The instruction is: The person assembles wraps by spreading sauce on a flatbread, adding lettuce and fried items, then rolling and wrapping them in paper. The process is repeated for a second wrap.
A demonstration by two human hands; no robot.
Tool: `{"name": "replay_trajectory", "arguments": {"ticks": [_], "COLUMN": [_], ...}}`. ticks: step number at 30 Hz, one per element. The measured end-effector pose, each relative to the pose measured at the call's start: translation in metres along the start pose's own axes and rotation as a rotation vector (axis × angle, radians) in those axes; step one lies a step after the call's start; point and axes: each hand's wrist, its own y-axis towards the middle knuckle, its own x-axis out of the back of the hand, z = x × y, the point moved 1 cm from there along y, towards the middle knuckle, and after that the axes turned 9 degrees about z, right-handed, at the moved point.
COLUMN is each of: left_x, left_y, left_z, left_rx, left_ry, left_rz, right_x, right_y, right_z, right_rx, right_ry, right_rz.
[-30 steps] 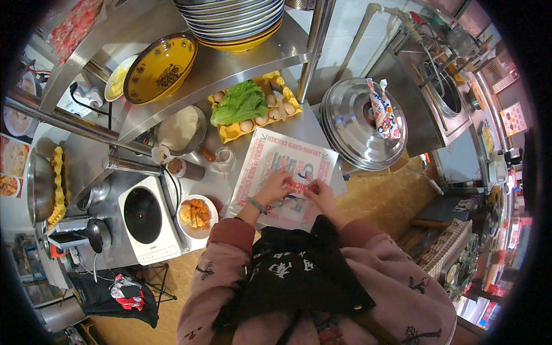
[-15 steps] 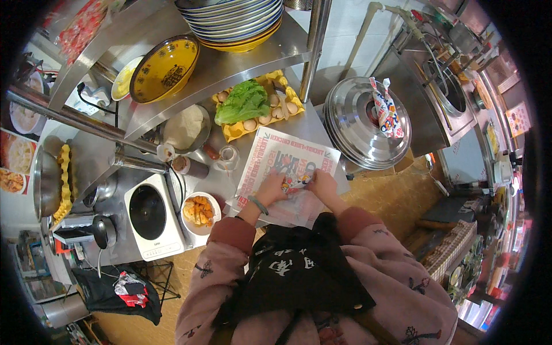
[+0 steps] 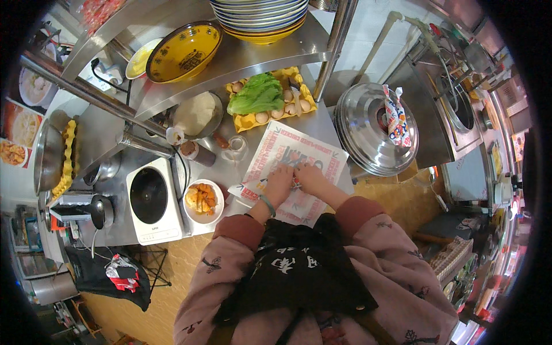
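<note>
- Stainless steel counter (image 3: 336,135) fills the middle of the view, crowded with kitchen ware, and the person stands at its near edge.
- Left hand (image 3: 278,185) and right hand (image 3: 310,177) meet on a printed red-and-white paper sheet (image 3: 299,150); the fingertips are pinched together on something small at the sheet's centre, too small to tell.
- To do this well, I judge both palms should press the sheet flat, since its near corner overhangs the counter edge.
- Left of the hands, a white bowl of fried golden pieces (image 3: 202,200) stands just beside the sheet, and a white single induction hob (image 3: 149,198) sits beyond it; little room that way.
- Right of the sheet, a large round steel lid (image 3: 368,129) lies near, so sideways sweeps are tight.
- Farther off, a yellow egg tray topped with green lettuce (image 3: 265,99) stands under a shelf bearing a yellow patterned bowl (image 3: 183,52).
</note>
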Motion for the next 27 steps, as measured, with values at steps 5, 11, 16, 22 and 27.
{"name": "replay_trajectory", "arguments": {"ticks": [5,11,16,22,27], "left_x": [-0.002,-0.003,0.011,0.007,0.012], "left_y": [-0.008,-0.012,-0.025,-0.031,-0.03], "left_z": [0.005,0.002,0.009,0.009,0.019], "left_rx": [-0.053,-0.067,-0.134,-0.16,-0.1], "left_ry": [0.064,0.23,0.154,0.223,0.137], "left_rz": [0.019,0.034,0.068,0.036,0.133], "right_x": [-0.022,-0.026,-0.027,-0.03,-0.035], "right_y": [-0.004,-0.012,-0.016,-0.023,-0.019], "right_z": [-0.005,-0.014,-0.01,-0.013,-0.01], "right_rx": [0.168,0.303,0.288,0.338,0.269], "right_ry": [-0.101,-0.04,-0.095,-0.127,-0.209], "right_rz": [-0.265,-0.31,-0.35,-0.399,-0.316]}}
